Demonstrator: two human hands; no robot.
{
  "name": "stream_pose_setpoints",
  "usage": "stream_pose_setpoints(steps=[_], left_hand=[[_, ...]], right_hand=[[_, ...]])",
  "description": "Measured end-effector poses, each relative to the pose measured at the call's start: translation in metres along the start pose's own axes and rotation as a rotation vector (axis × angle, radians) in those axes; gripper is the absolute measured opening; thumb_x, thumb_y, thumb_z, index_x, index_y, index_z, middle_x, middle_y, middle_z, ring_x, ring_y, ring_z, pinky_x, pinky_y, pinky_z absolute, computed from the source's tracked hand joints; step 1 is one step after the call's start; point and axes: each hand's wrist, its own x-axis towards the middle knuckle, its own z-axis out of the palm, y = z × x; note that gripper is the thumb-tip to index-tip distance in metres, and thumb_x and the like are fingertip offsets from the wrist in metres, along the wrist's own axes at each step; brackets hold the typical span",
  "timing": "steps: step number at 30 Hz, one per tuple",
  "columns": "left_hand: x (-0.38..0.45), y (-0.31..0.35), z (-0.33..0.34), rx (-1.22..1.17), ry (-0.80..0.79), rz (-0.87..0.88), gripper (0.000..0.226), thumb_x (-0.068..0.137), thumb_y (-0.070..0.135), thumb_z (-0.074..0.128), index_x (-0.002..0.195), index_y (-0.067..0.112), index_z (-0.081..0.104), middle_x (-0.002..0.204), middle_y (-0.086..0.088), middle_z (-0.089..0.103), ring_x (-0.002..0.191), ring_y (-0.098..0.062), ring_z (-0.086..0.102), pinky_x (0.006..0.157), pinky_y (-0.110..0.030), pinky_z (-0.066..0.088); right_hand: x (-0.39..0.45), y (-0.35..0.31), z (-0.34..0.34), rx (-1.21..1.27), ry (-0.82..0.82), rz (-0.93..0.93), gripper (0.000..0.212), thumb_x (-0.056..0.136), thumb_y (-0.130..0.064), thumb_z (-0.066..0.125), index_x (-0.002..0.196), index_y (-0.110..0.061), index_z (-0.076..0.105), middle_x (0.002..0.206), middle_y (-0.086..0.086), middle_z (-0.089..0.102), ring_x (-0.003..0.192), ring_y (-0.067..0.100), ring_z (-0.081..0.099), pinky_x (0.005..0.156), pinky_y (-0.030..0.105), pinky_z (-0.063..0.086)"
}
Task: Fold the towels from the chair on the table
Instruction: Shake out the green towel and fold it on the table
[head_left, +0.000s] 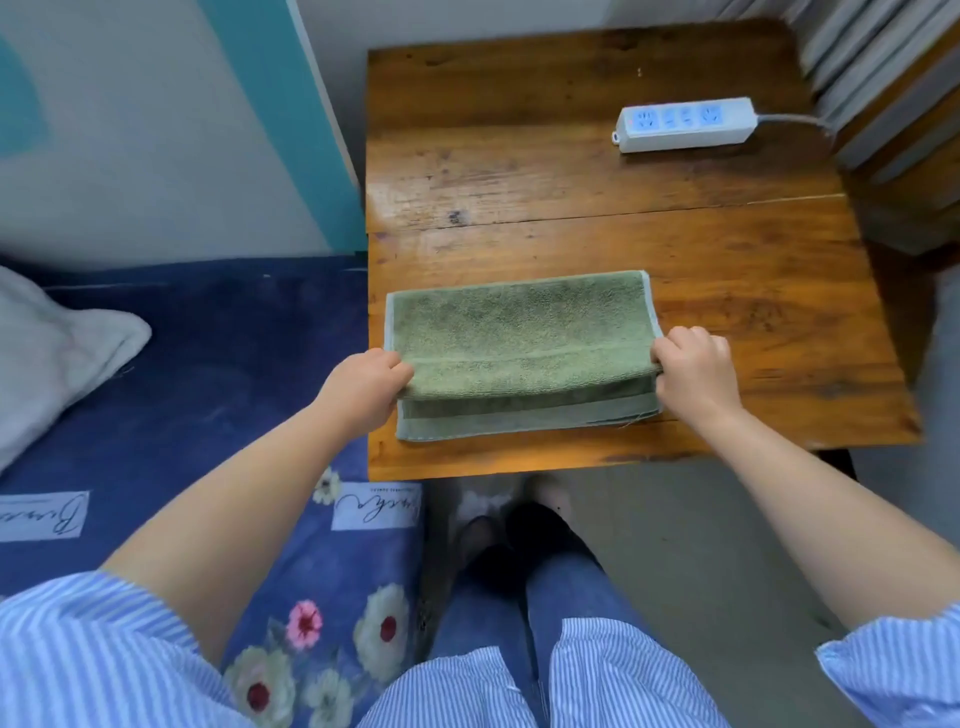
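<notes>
Both hands pinch my green towel (519, 332): left hand (363, 387) at its left end, right hand (693, 371) at its right. It lies folded on the wooden table's (571, 182) near half, with a power strip (685, 124) far right.

Soft even daylight, wide-angle edge distortion

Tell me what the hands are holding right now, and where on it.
Both hold the green towel on the table. The left hand pinches the left end of its folded upper layer, the right hand the right end.
</notes>
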Motion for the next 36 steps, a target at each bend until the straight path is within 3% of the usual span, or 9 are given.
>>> stream_pose_setpoints(steps=[4,13,19,26,32,35,36], left_hand=[[-0.008,0.01,0.014,-0.009,0.022,0.045,0.015,0.087,0.004,0.042,0.099,0.006,0.051,0.098,-0.008,0.055,0.09,-0.024,0.049,0.062,-0.026,0.027],[-0.003,0.025,0.046,0.044,-0.105,0.049,0.025,0.085,0.01,0.043,0.107,0.013,0.054,0.105,-0.003,0.057,0.099,-0.022,0.052,0.072,-0.028,0.037],[0.002,0.041,0.055,0.121,-0.22,0.044,0.025,0.082,0.012,0.043,0.102,0.014,0.059,0.104,-0.003,0.061,0.098,-0.024,0.057,0.074,-0.029,0.038],[-0.005,0.047,0.06,0.109,-0.204,-0.054,0.03,0.083,0.015,0.046,0.112,0.015,0.051,0.113,-0.003,0.054,0.108,-0.024,0.049,0.083,-0.029,0.038],[-0.015,0.056,0.055,0.112,-0.258,-0.069,0.032,0.08,0.02,0.051,0.111,0.015,0.045,0.114,-0.002,0.049,0.108,-0.022,0.047,0.08,-0.028,0.032],[-0.008,0.058,0.04,0.023,-0.205,-0.121,0.023,0.084,0.013,0.044,0.106,0.012,0.05,0.11,-0.005,0.054,0.104,-0.025,0.052,0.077,-0.03,0.034],[-0.002,0.059,0.035,-0.042,-0.135,-0.144,0.021,0.086,0.012,0.043,0.105,0.009,0.051,0.109,-0.008,0.055,0.103,-0.027,0.051,0.075,-0.032,0.036]], right_hand=[[-0.012,0.005,0.004,0.0,0.104,-0.102,0.028,0.038,0.028,0.058,0.055,0.005,0.055,0.054,0.022,0.053,0.054,0.035,0.053,0.056,0.037,0.042],[-0.028,0.007,0.028,0.004,0.046,-0.204,0.039,0.021,0.026,0.061,0.048,0.0,0.051,0.047,0.015,0.049,0.044,0.03,0.051,0.046,0.032,0.041],[-0.033,0.012,0.044,-0.1,-0.025,-0.256,0.04,0.014,0.018,0.068,0.047,-0.002,0.055,0.046,0.013,0.05,0.042,0.028,0.053,0.042,0.029,0.042],[-0.033,0.013,0.053,-0.112,-0.035,-0.224,0.041,0.02,0.02,0.069,0.054,0.0,0.056,0.053,0.016,0.053,0.047,0.031,0.055,0.045,0.032,0.043],[-0.05,0.014,0.053,-0.11,-0.064,-0.164,0.034,0.027,0.016,0.07,0.053,0.0,0.055,0.055,0.015,0.053,0.048,0.032,0.053,0.046,0.034,0.043],[-0.042,0.004,0.044,-0.043,0.021,-0.192,0.007,0.056,0.0,0.049,0.051,-0.001,0.054,0.054,0.014,0.054,0.05,0.031,0.056,0.047,0.034,0.045],[-0.035,-0.003,0.042,-0.007,0.04,-0.204,0.019,0.06,-0.006,0.039,0.052,-0.002,0.055,0.055,0.014,0.056,0.052,0.03,0.058,0.049,0.034,0.046]])
